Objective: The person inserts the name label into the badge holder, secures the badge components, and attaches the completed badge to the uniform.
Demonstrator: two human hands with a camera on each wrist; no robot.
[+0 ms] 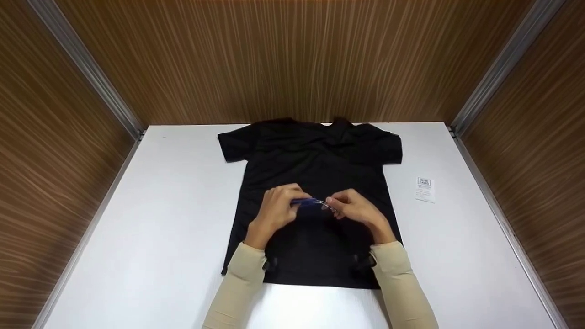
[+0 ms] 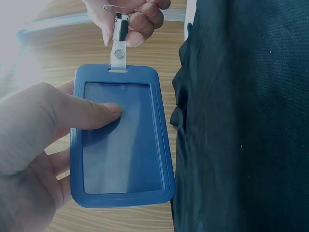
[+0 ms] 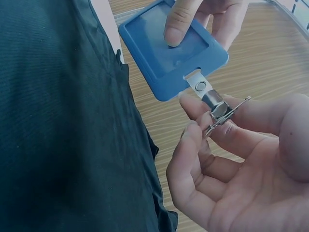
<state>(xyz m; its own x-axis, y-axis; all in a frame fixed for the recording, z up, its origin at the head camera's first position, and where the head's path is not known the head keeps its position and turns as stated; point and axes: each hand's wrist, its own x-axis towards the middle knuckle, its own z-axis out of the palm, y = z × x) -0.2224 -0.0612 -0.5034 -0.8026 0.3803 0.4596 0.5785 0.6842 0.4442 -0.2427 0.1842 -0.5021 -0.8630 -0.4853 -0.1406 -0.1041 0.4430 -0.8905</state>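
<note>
A blue badge holder [image 2: 130,159] with a see-through window is held in my left hand [image 1: 278,205], thumb flat over the window and fingers behind it. From the slot in its top edge runs a clear strap with a snap [image 3: 200,86]. The strap ends in a metal clip [image 3: 215,103] with a thin wire pin [image 3: 243,103] across it. My right hand [image 1: 358,209] pinches this clip and pin between thumb and fingers. Both hands are over the lower half of a black T-shirt [image 1: 315,169], which lies spread out with its collar away from me.
The shirt lies on a white table [image 1: 173,205]. A white printed card [image 1: 425,194] is to the right of the shirt. Wood-grain panels [image 1: 292,59] stand at the back and both sides, with metal rails [image 1: 87,68] along the corners.
</note>
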